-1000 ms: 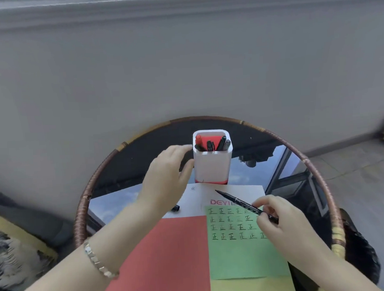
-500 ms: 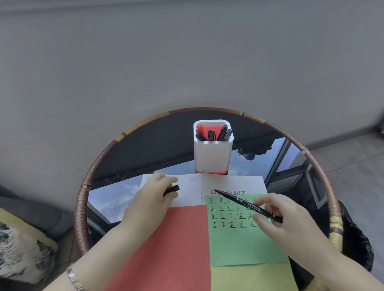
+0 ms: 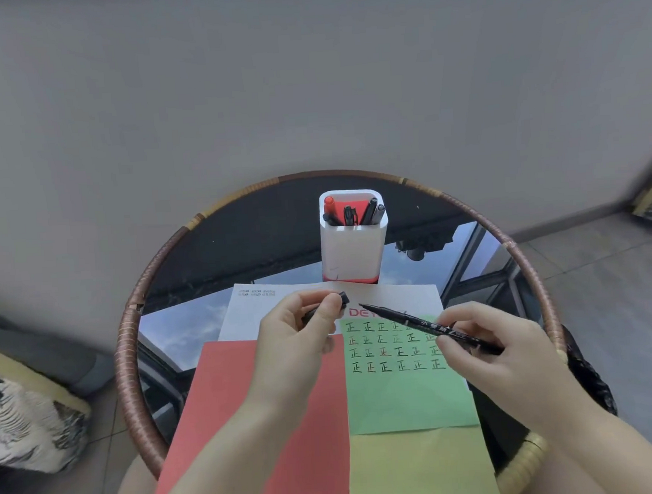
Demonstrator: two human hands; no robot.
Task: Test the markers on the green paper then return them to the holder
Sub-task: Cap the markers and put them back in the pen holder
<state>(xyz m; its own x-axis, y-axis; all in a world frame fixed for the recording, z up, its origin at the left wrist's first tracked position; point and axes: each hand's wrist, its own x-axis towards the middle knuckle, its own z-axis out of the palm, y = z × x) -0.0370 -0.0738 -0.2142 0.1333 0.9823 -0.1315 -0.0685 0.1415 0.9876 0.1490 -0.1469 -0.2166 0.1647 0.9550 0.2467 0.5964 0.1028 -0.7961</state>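
My right hand (image 3: 487, 355) grips an uncapped black marker (image 3: 417, 323), its tip pointing up-left above the green paper (image 3: 410, 398). Rows of written characters fill the top of that paper. My left hand (image 3: 296, 344) pinches the marker's black cap (image 3: 342, 299), held just left of the marker tip with a small gap between them. Behind them stands the white holder (image 3: 353, 252) with a red inside, holding several markers, one with a red top.
A round glass table with a woven rim (image 3: 131, 335) carries a red sheet (image 3: 250, 404), a yellow sheet (image 3: 418, 470) and a white printed sheet (image 3: 252, 308). A grey wall rises behind it. A patterned cushion (image 3: 22, 418) lies at the left.
My left hand left the holder, picked the cap off the white sheet and raised it toward the marker tip. My right hand kept the marker nearly still.
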